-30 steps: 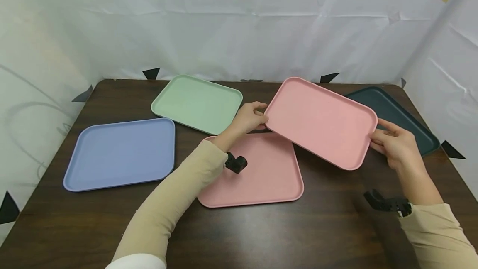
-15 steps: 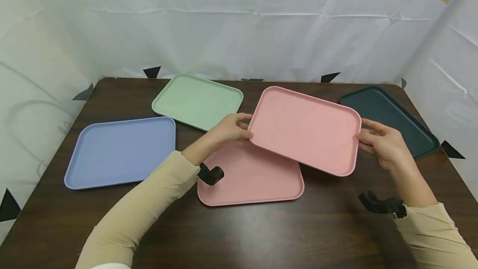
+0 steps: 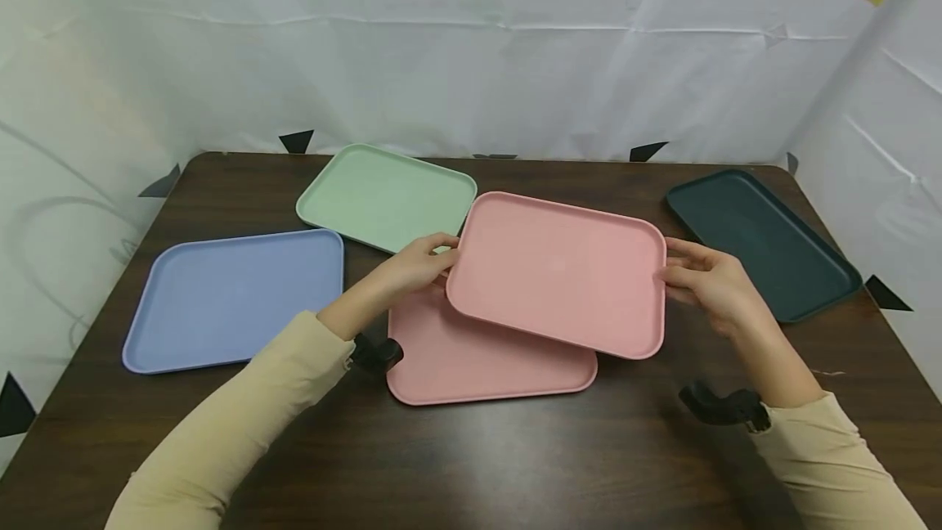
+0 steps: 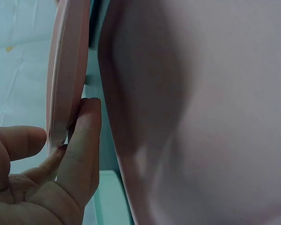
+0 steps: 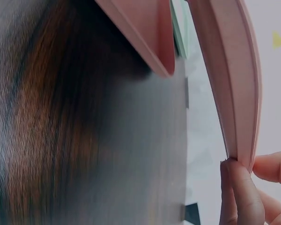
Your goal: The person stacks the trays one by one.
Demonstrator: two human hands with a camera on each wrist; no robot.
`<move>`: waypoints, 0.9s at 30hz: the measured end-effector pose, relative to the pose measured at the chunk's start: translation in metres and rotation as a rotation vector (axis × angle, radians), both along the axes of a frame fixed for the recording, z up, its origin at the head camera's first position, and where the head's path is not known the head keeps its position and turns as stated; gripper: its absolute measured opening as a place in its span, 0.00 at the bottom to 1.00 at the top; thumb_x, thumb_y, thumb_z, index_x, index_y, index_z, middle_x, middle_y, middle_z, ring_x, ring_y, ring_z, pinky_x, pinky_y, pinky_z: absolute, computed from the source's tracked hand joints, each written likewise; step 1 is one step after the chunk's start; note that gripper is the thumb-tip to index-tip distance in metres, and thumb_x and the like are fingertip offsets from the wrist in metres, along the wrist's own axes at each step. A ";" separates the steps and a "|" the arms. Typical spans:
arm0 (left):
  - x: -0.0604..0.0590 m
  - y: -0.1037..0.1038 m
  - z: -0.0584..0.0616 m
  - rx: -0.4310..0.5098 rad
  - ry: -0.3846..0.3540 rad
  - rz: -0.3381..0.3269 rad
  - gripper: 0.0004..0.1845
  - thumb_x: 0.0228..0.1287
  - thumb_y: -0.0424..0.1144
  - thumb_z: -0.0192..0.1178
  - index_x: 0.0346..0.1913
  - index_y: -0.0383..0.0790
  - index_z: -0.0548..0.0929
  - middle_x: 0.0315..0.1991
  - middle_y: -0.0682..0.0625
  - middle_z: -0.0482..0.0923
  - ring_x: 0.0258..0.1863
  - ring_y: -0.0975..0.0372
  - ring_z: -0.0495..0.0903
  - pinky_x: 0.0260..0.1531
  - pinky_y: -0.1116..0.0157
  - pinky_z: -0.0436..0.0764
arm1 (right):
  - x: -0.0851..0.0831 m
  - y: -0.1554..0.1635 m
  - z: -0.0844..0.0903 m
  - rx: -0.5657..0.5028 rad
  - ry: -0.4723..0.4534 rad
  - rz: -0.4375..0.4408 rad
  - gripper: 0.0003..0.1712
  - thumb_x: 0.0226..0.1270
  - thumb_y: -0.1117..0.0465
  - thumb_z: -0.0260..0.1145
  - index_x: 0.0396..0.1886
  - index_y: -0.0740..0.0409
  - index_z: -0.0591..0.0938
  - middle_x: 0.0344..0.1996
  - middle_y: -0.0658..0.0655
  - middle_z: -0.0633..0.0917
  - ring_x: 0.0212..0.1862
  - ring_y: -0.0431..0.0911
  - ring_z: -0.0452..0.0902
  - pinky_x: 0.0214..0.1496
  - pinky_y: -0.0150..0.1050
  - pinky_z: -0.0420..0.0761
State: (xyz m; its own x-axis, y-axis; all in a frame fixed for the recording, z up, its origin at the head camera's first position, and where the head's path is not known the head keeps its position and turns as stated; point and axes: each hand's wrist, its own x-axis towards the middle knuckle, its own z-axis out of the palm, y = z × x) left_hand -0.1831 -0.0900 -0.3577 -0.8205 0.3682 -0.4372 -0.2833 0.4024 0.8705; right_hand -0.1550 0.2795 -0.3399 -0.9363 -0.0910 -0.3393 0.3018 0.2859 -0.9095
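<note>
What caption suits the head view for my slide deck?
Both hands, left hand and right hand, hold a pink rectangular plastic tray above a second pink tray.

The near edge of the table [image 3: 471,464] is bare wood. Trays fill the middle, the far edge and the right corner.

Both arms reach forward, left grip [image 3: 415,264] and right grip [image 3: 699,280] pinching.
</note>
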 end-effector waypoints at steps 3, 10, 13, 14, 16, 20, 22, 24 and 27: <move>0.004 -0.006 0.000 -0.026 0.031 -0.028 0.25 0.77 0.44 0.40 0.73 0.41 0.59 0.53 0.35 0.78 0.43 0.58 0.82 0.38 0.68 0.82 | 0.001 -0.006 0.000 0.023 0.010 0.022 0.41 0.68 0.66 0.59 0.74 0.70 0.49 0.30 0.32 0.81 0.34 0.26 0.81 0.38 0.24 0.84; 0.013 -0.018 0.001 -0.078 0.105 -0.057 0.28 0.77 0.45 0.40 0.75 0.41 0.54 0.52 0.33 0.78 0.46 0.52 0.83 0.44 0.61 0.83 | 0.003 -0.018 -0.002 0.039 0.018 0.047 0.38 0.69 0.66 0.59 0.73 0.69 0.53 0.30 0.31 0.81 0.34 0.26 0.80 0.39 0.24 0.84; 0.016 -0.024 -0.001 -0.095 0.129 -0.052 0.28 0.77 0.44 0.41 0.74 0.39 0.54 0.54 0.32 0.77 0.47 0.50 0.83 0.46 0.60 0.83 | 0.004 -0.023 -0.002 0.056 0.023 0.056 0.38 0.69 0.66 0.58 0.73 0.68 0.54 0.30 0.32 0.80 0.35 0.26 0.80 0.39 0.24 0.84; 0.017 -0.026 -0.002 -0.099 0.133 -0.046 0.27 0.77 0.44 0.41 0.74 0.39 0.55 0.54 0.32 0.77 0.47 0.50 0.83 0.45 0.60 0.83 | 0.004 -0.025 -0.002 0.057 0.024 0.059 0.37 0.69 0.66 0.58 0.73 0.68 0.54 0.31 0.32 0.79 0.35 0.26 0.80 0.40 0.25 0.84; 0.019 -0.030 -0.004 -0.096 0.137 -0.032 0.27 0.76 0.43 0.42 0.73 0.38 0.56 0.54 0.32 0.77 0.45 0.51 0.83 0.43 0.62 0.83 | 0.004 -0.029 -0.003 0.054 0.023 0.061 0.37 0.68 0.67 0.58 0.73 0.68 0.55 0.31 0.33 0.79 0.35 0.26 0.80 0.40 0.25 0.84; 0.022 -0.037 -0.007 -0.064 0.133 0.006 0.26 0.74 0.40 0.45 0.71 0.35 0.60 0.51 0.33 0.76 0.44 0.54 0.83 0.40 0.64 0.84 | 0.005 -0.037 -0.004 0.055 0.022 0.062 0.36 0.68 0.68 0.59 0.73 0.68 0.56 0.31 0.35 0.79 0.35 0.27 0.80 0.40 0.26 0.84; 0.023 -0.041 -0.007 -0.044 0.123 0.023 0.26 0.72 0.37 0.46 0.69 0.32 0.62 0.52 0.32 0.76 0.46 0.55 0.82 0.42 0.64 0.85 | 0.005 -0.041 -0.005 0.064 0.023 0.060 0.36 0.67 0.68 0.59 0.72 0.67 0.58 0.31 0.36 0.79 0.35 0.27 0.80 0.41 0.27 0.85; 0.024 -0.043 -0.007 -0.036 0.110 0.033 0.25 0.71 0.35 0.47 0.67 0.28 0.63 0.55 0.31 0.74 0.46 0.56 0.81 0.43 0.64 0.86 | 0.005 -0.044 -0.006 0.074 0.023 0.060 0.36 0.67 0.67 0.60 0.72 0.67 0.59 0.32 0.38 0.79 0.35 0.28 0.80 0.41 0.27 0.85; 0.025 -0.047 -0.006 -0.047 0.100 0.033 0.24 0.70 0.33 0.48 0.65 0.24 0.65 0.58 0.29 0.73 0.45 0.58 0.82 0.44 0.64 0.86 | 0.005 -0.049 -0.007 0.089 0.025 0.071 0.35 0.67 0.67 0.60 0.72 0.67 0.60 0.33 0.40 0.79 0.35 0.28 0.80 0.42 0.29 0.85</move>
